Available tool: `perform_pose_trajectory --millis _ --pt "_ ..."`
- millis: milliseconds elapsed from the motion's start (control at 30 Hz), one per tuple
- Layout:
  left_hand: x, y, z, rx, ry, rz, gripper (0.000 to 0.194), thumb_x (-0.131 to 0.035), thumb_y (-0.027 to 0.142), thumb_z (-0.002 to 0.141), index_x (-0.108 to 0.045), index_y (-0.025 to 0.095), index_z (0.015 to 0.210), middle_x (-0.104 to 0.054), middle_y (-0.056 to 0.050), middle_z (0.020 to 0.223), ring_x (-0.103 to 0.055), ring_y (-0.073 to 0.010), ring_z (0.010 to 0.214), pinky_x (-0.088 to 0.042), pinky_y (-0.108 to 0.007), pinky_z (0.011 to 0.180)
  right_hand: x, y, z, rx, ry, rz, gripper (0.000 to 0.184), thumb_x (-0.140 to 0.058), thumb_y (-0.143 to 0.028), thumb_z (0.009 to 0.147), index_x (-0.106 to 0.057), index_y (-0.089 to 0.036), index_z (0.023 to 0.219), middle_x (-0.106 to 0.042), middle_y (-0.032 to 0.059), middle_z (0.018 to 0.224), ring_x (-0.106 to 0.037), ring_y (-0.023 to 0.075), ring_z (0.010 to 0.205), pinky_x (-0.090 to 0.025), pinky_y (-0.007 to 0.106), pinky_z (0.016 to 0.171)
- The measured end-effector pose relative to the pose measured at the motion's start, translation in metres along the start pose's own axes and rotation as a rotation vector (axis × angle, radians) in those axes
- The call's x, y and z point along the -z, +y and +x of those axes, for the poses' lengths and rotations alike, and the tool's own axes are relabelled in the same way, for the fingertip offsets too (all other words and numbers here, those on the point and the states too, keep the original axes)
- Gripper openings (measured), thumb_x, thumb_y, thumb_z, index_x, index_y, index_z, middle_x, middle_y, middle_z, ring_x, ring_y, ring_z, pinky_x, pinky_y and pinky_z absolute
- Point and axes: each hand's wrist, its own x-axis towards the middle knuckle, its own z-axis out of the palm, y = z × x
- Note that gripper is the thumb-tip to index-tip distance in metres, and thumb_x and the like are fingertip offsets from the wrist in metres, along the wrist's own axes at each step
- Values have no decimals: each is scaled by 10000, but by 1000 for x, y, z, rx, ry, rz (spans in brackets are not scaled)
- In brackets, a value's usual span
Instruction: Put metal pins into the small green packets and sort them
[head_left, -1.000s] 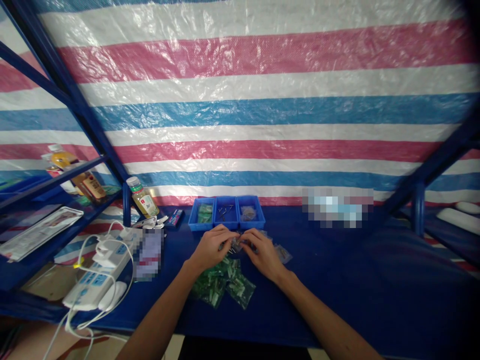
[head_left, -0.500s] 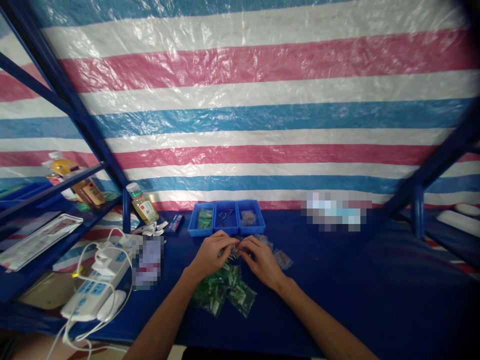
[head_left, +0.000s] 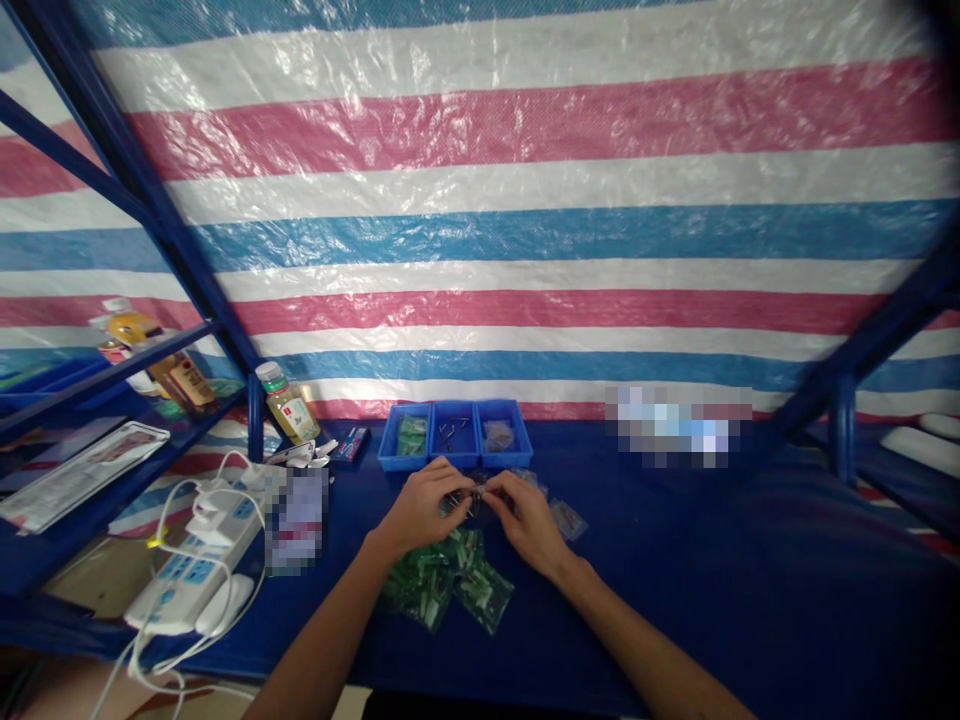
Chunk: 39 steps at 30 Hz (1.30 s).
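Fingers of my left hand [head_left: 420,510] and right hand [head_left: 531,522]: pinched close together at centre, seemingly on small metal pieces [head_left: 474,505], steadied from both sides. Green packets [head_left: 484,592]: lower centre, within my reach. Blue trays [head_left: 405,464]: just above hands, keeping kinds apart.

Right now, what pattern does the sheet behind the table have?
The sheet has red, white and blue stripes, clearest in the head view.
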Motion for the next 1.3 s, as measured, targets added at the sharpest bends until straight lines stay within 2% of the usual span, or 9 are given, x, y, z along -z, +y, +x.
perform_pose_trajectory --millis 33,133,367,567,733,967,1100,1200,1300 --pt "1 1 1 3 -8 9 110 -619 200 946 -724 174 970 -726 -72 921 -605 -207 892 -500 -369 851 0 0 0 -12 0 10 150 -543 -282 1016 -642 -225 918 -655 25 830 -600 190 707 -456 298 654" --pt "0 4 4 18 -4 5 166 -620 269 978 -695 171 867 -714 -63 881 -597 -198 891 -489 -358 856 1 -1 -1 -40 0 25 140 -558 -265 1000 -630 -223 887 -640 7 781 -585 184 681 -446 292 648" --pt "-7 1 2 27 49 -37 174 -595 285 995 -700 165 925 -706 -79 881 -609 -202 893 -505 -344 810 1 -1 1 -57 18 42 163 -565 -263 990 -633 -218 849 -633 2 746 -573 177 660 -455 285 635" --pt "-6 1 2 29 33 -8 167 -593 277 997 -697 166 928 -703 -75 877 -605 -196 876 -500 -332 794 0 -2 2 -49 16 49 199 -547 -330 1011 -629 -220 866 -611 -4 726 -555 171 634 -428 273 591" --pt "-8 -5 -1 83 -7 25 192 -586 295 1003 -693 166 908 -661 -47 791 -590 -169 778 -476 -284 702 1 -5 2 -47 1 54 190 -543 -314 1011 -624 -219 867 -602 -6 725 -550 169 635 -417 269 592" --pt "-8 -3 -1 43 1 17 161 -591 291 1001 -688 166 969 -685 -60 853 -604 -182 830 -486 -305 750 1 -3 2 -69 -30 70 205 -540 -334 1018 -639 -216 883 -617 -6 735 -560 165 631 -424 269 589" --pt "-3 3 1 50 22 11 187 -570 283 1007 -655 165 889 -680 -76 896 -604 -194 895 -492 -324 807 -2 2 0 -72 -21 89 146 -583 -347 992 -632 -221 1047 -671 11 823 -620 179 683 -471 280 616" --pt "-3 3 1 56 12 9 165 -577 264 1000 -641 168 882 -677 -69 901 -601 -193 909 -486 -320 824 -5 5 -2 -75 36 97 245 -587 -356 986 -577 -226 1194 -701 42 958 -658 189 748 -510 296 662" --pt "-6 0 -1 87 13 4 137 -601 265 990 -642 170 900 -666 -51 874 -597 -174 850 -477 -293 780 -4 4 -3 -84 71 104 205 -552 -349 1004 -565 -224 1166 -702 41 944 -651 183 726 -509 290 652"
